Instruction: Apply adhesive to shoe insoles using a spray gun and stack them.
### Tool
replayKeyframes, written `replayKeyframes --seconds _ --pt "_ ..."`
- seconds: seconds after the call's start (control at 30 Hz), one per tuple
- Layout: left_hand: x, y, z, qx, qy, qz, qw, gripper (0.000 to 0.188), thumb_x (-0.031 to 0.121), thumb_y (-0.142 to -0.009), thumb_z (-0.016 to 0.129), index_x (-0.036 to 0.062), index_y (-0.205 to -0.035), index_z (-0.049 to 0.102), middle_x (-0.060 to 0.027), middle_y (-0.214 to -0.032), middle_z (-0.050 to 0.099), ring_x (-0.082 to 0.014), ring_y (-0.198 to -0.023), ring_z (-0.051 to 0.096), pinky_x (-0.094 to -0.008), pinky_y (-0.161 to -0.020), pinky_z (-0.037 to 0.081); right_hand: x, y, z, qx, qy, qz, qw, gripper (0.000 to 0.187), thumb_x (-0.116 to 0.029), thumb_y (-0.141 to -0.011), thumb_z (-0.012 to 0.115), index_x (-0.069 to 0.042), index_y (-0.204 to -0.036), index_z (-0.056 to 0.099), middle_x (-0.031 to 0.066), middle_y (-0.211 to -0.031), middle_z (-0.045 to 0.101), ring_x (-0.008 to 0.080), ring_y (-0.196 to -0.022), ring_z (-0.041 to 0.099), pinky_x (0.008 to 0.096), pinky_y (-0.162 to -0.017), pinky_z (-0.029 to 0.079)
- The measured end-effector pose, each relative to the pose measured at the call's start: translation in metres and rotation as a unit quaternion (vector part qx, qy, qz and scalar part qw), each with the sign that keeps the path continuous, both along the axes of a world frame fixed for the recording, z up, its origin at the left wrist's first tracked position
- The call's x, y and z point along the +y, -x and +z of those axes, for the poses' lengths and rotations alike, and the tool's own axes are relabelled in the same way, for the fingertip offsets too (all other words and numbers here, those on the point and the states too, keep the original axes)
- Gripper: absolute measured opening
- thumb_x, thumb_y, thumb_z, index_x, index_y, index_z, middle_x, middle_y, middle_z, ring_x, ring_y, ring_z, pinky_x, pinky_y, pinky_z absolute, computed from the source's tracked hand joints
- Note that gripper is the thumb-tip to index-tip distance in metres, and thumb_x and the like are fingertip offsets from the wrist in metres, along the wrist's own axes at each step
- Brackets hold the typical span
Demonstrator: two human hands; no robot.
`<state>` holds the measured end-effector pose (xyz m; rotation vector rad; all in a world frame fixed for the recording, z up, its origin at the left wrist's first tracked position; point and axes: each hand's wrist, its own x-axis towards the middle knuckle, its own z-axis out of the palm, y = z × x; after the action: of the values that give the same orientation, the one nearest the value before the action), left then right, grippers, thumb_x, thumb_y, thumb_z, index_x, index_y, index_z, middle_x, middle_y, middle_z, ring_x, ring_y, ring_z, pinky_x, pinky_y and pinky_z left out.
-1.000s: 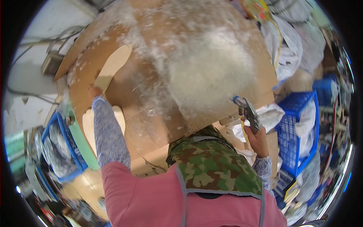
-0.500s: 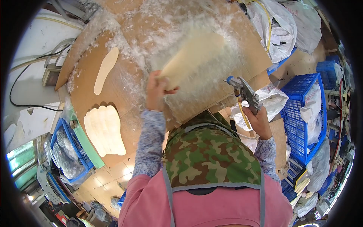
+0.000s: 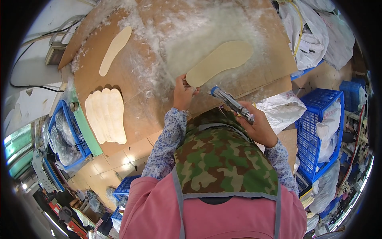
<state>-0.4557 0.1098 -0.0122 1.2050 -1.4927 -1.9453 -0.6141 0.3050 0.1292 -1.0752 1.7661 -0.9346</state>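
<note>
My left hand (image 3: pixel 183 93) pinches the near end of a pale cream insole (image 3: pixel 221 61), whose wide end points away to the right over a whitened patch of the cardboard-covered table (image 3: pixel 145 109). In my right hand (image 3: pixel 260 126) is a metal spray gun (image 3: pixel 232 103) with a blue tip, fingers closed round its body. That tip points up and left, just below the insole and apart from it. A single insole (image 3: pixel 115 51) lies on the cardboard to the left. Nearer me, several more insoles (image 3: pixel 105 115) lie overlapped in a fan.
White fluffy residue (image 3: pixel 149 51) covers much of the cardboard. Below the table's right side stands a blue plastic crate (image 3: pixel 320 133) with white bags, and white sacks (image 3: pixel 306 36) sit beyond it. Another blue crate (image 3: pixel 69 133) with clear plastic bags is at the left.
The insole, blurred by motion before, now appears sharp and lower to the right. My right hand has brought the spray gun left, its tip closer to the insole and my left hand.
</note>
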Motion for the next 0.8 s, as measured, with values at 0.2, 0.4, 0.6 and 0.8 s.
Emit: replayKeyframes --seconds 0.2,0.4,0.6,0.8 --pt "0.001 0.0 0.0 0.015 -0.001 0.005 1.0 0.039 -0.003 -0.083 0.05 -0.0017 -0.12 0.036 -0.0139 -0.103 0.052 -0.0191 -0.082 0.062 -0.0261 -0.066 0.053 -0.002 0.002 0.002 0.03 -0.003 0.006 1.0 0.032 -0.005 -0.082 0.06 -0.002 -0.112 0.05 0.0179 -0.094 0.06 0.0333 -0.087 0.059 0.0366 -0.073 0.046" --pt "0.001 0.002 0.002 0.005 0.006 0.003 1.0 0.039 -0.003 -0.085 0.049 -0.0025 -0.121 0.035 -0.0146 -0.103 0.051 -0.0204 -0.081 0.063 -0.0271 -0.066 0.054 -0.002 0.012 0.002 0.057 0.013 -0.032 0.998 0.027 -0.006 -0.083 0.059 -0.003 -0.108 0.05 0.0187 -0.085 0.06 0.0334 -0.079 0.06 0.0369 -0.068 0.046" --pt "-0.001 0.001 0.003 0.008 0.0 0.003 1.0 0.041 -0.003 -0.084 0.047 -0.0028 -0.123 0.032 -0.0162 -0.104 0.05 -0.0225 -0.081 0.063 -0.029 -0.068 0.054 0.002 0.023 -0.001 0.085 0.012 -0.068 0.994 0.025 -0.008 -0.085 0.059 -0.002 -0.108 0.05 0.0183 -0.08 0.06 0.0315 -0.07 0.058 0.0342 -0.063 0.045" --pt "-0.002 0.002 0.005 0.015 -0.011 0.0 1.0 0.044 -0.005 -0.082 0.045 -0.0028 -0.123 0.032 -0.0171 -0.104 0.051 -0.0237 -0.083 0.063 -0.03 -0.069 0.055 0.005 0.041 -0.008 0.112 0.02 -0.109 0.988 0.03 -0.007 -0.084 0.059 0.001 -0.111 0.048 0.017 -0.08 0.061 0.0282 -0.07 0.06 0.0338 -0.062 0.046"
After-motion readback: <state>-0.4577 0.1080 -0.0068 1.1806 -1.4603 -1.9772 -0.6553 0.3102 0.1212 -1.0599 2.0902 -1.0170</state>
